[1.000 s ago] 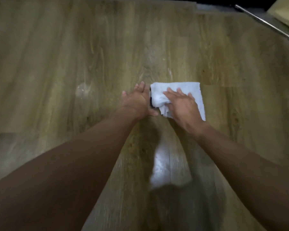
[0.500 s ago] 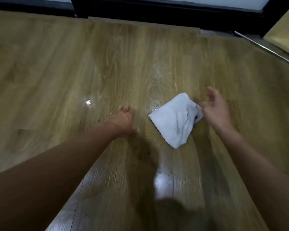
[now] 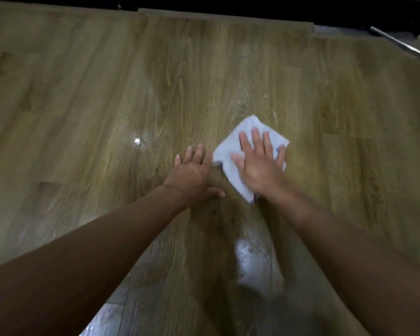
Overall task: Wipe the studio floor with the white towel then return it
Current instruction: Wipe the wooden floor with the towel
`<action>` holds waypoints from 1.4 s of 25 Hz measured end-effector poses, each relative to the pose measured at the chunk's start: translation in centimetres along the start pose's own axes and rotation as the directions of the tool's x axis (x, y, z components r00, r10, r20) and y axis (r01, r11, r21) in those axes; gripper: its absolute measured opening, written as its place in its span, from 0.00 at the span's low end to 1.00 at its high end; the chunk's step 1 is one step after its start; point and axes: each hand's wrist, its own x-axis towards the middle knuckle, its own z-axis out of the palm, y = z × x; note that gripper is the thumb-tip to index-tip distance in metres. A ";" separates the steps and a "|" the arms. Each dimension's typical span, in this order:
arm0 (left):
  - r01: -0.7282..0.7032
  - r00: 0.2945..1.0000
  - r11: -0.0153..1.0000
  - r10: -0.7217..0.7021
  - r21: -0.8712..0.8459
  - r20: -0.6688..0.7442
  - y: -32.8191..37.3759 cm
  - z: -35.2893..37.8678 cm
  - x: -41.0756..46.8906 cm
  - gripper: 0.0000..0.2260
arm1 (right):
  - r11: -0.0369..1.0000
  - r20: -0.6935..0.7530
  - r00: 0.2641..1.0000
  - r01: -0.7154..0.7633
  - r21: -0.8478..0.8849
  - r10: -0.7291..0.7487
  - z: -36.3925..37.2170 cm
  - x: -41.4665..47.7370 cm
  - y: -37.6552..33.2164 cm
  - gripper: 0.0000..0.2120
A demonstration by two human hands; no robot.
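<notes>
Moved since half a second ago: right grip (image 3: 260, 168) down from beside the cloth onto the white towel (image 3: 249, 123); left grip (image 3: 192, 173) up close to the towel's left corner. Right grip spread, palm and straight fingers pressing the cloth to the floor (image 3: 95, 93), pinching nothing. Left grip spread too, flat on bare boards, at the towel's edge; touching it or just short, cannot tell.

Judged from this: mid-wipe, with plenty left. Small wet glint (image 3: 136, 141) left of centre, well apart from the cloth, likely not yet reached. Faint pale streaks on the boards just above the towel. Bright sheen (image 3: 252, 258) at lower centre between the forearms, damp or lamp glare, cannot tell. Return of the towel not yet begun; no place for it in view.

Towel right of centre in the frame, lying flat on the boards as a tilted diamond, top corner toward the upper frame, bottom corner by the right wrist. White, thin, softly creased; single or folded layer unclear. Small dark mark near its right corner, too blurred to read.
</notes>
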 end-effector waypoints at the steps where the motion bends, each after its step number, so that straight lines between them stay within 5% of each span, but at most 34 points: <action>1: -0.022 1.000 0.999 0.022 -0.035 -0.011 -0.3 0.0 -0.1 0.49 | 0.998 0.033 0.998 -0.050 0.044 0.048 -1.2 2.8 0.2 0.29; 3: -0.037 0.999 0.999 0.037 -0.007 -0.040 -1.3 0.0 -0.5 0.49 | 0.992 0.036 0.994 -0.109 0.062 0.107 -1.9 4.8 -0.9 0.29; 8: 0.126 0.992 0.982 -0.126 0.141 -0.011 -3.0 0.2 -0.6 0.54 | 0.995 -0.225 0.969 0.102 -0.018 -0.104 3.1 -8.5 -3.8 0.27; 14: 0.010 1.000 0.993 -0.008 0.114 -0.020 -5.8 0.1 -0.3 0.58 | 0.981 -0.059 0.987 -0.140 0.136 0.149 0.0 3.4 -7.2 0.35; 18: 0.166 0.986 0.972 -0.158 0.164 -0.061 -8.0 0.4 -2.0 0.60 | 0.999 -0.173 0.985 -0.010 -0.035 0.004 1.1 1.2 -9.3 0.29; 22: 0.057 0.997 0.985 -0.065 0.164 0.044 -9.3 -0.3 -2.1 0.63 | 0.991 -0.229 0.965 0.116 -0.060 -0.127 4.3 -6.3 -9.7 0.26; 28: 0.016 1.000 0.999 -0.015 0.050 -0.010 -10.9 -1.3 -3.3 0.55 | 0.998 -0.085 0.995 0.055 -0.016 -0.057 0.4 4.2 -10.8 0.28; 35: -0.010 0.998 1.000 0.010 -0.001 0.062 -12.6 -1.8 -4.6 0.42 | 0.978 -0.256 0.946 0.178 -0.109 -0.201 5.9 -9.2 -14.8 0.27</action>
